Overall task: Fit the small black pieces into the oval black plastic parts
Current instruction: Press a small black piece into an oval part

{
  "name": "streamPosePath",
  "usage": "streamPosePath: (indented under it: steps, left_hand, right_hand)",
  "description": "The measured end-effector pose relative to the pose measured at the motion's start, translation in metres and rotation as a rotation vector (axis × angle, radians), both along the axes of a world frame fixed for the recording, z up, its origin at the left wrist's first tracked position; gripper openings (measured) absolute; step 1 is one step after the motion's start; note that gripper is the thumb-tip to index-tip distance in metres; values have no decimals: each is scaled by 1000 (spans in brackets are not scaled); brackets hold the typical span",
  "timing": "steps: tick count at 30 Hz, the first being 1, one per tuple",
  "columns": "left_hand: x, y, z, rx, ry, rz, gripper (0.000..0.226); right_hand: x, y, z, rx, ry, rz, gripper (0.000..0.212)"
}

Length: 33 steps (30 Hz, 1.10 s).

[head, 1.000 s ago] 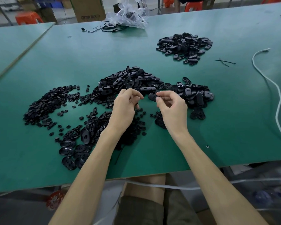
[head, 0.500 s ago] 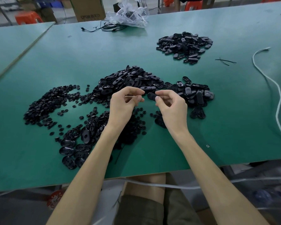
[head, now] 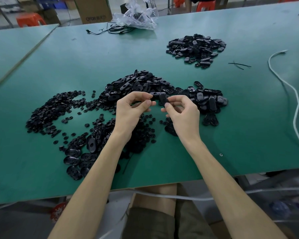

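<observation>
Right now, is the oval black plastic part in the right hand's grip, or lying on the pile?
In the grip: the right hand pinches the oval black plastic part between thumb and fingers.

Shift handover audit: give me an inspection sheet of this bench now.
Surface: green table top, second green table adjoining at left.
Job's things: oval black plastic parts in a central heap, a right cluster and a far heap; small black pieces spread at left.
Clutter: crumpled clear plastic bag, thin black strands.
Hands: right hand pinches one oval part; left hand fingertips pinched together, contents hidden.
Cables: white cord at right; black cable by the bag.
Surroundings: brown cardboard box, orange plastic stools.
</observation>
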State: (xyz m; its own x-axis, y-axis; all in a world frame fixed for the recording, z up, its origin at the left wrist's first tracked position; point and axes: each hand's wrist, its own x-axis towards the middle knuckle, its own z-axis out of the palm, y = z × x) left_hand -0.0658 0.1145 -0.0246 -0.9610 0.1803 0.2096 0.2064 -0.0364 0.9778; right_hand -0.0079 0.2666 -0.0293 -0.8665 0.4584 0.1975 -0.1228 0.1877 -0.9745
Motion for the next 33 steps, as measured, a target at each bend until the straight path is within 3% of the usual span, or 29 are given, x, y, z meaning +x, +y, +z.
streamPosePath:
  steps: [17,33]
  left_hand:
    - [2,1,5,32,-101,-27,20]
    - [6,7,3,-36,-100,-60,24]
  right_hand:
    - [-2,0,0,39,-29,36,25]
    - [-4,3,-3,39,0,102,13]
